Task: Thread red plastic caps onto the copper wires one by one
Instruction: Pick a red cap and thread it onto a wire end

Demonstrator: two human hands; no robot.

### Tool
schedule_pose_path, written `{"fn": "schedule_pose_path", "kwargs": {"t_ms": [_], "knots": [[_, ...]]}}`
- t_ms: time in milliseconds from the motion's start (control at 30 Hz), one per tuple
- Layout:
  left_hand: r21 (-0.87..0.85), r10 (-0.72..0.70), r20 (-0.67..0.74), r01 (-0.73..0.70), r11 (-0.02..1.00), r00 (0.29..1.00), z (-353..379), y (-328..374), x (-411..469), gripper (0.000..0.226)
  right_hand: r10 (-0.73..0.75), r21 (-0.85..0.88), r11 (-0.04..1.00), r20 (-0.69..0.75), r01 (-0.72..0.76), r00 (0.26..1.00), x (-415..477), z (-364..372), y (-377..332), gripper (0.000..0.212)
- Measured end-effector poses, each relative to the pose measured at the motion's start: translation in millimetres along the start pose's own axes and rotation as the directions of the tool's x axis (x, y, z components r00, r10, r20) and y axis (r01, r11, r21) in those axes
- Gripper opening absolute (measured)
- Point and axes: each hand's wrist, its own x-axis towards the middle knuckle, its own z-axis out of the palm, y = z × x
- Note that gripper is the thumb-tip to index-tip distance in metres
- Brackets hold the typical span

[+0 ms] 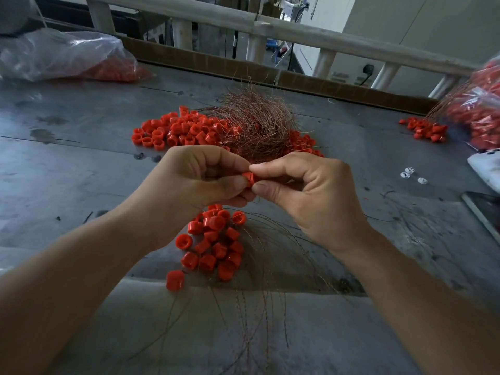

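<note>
Above the grey table, my left hand (200, 177) and my right hand (305, 190) meet, and both pinch one red cap (248, 178) between thumb and forefinger. Any wire in the cap is too thin to make out. A bunch of red caps strung on copper wires (213, 242) lies under my hands, with the wire ends fanning toward me. Behind my hands sits a tangled bundle of loose copper wires (257, 123) on a heap of loose red caps (176, 129).
A clear plastic bag of red caps (67, 55) lies at the far left. Another bag of caps (479, 109) is at the right, with a small spill of caps (424, 129) beside it. A few white bits (411, 174) and a dark flat object (484, 209) lie by the right edge.
</note>
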Motion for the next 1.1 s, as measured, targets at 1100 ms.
{"fn": "schedule_pose_path", "kwargs": {"t_ms": [1100], "knots": [[-0.146,-0.063,0.154,0.086,0.985,0.986,-4,0,-2,0.034,0.008,-0.013,1.0,0.278,-0.004,0.961,5,-8,-4,0.024]]}}
